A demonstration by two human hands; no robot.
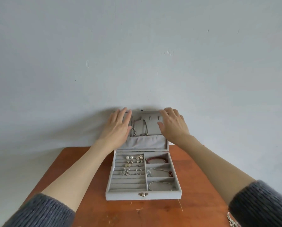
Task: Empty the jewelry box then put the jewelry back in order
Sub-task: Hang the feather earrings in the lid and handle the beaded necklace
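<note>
Box: a grey velvet rectangular jewelry box (143, 196) is set on the reddish-brown wooden table (194, 185), clasp facing the person, long axis running away toward the wall.
Lid (146, 143): stood upright at the far edge.
Left hand (119, 126): fingers straight, laid flat on the lid's left edge.
Right hand (173, 125): fingers spread, laid on the lid's right edge.
Contents: earrings (133, 164) are seated in the left slots.

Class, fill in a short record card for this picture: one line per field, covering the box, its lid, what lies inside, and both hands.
surface: wooden table
box: grey jewelry box, open
lid: upright lid, necklaces hanging inside
left section: earrings in ring rows
right compartments: red bracelet at back, chains in the other two
left hand: fingers straight, on lid's left edge
right hand: fingers straight, on lid's right edge
</note>
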